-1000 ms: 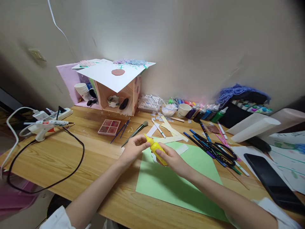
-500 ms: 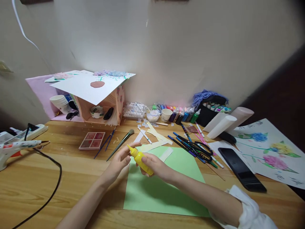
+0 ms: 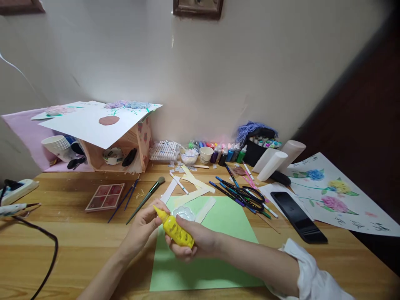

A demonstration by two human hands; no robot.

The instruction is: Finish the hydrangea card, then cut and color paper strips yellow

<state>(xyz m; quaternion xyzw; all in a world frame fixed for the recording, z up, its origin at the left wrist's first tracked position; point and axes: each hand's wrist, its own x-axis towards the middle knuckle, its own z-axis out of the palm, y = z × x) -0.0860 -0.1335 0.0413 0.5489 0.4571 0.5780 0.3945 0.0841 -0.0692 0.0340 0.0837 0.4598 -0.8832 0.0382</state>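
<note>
My right hand (image 3: 190,237) is wrapped round a yellow squeeze paint bottle (image 3: 177,231), which is tilted with its pointed nozzle up and to the left. The fingers and thumb of my left hand (image 3: 146,221) close about the bottle's nozzle end. Below both hands lies a sheet of green paper (image 3: 206,271). Just behind the bottle, a white flower-shaped palette (image 3: 183,213) rests on the sheet, partly hidden by my right hand. A pale paper strip (image 3: 205,209) lies beside the palette.
Left are brushes (image 3: 145,201), a four-pan palette (image 3: 105,196) and a glue gun (image 3: 14,209) with its cord. Right lie black scissors (image 3: 250,196), pens and a phone (image 3: 298,216). Paint bottles (image 3: 229,154), a paper cup (image 3: 206,154) and a box shelf (image 3: 144,143) stand behind.
The view has tilted up and turned right. My left hand has come in from beside the bottle onto its nozzle end. More of the white palette shows behind the bottle.
</note>
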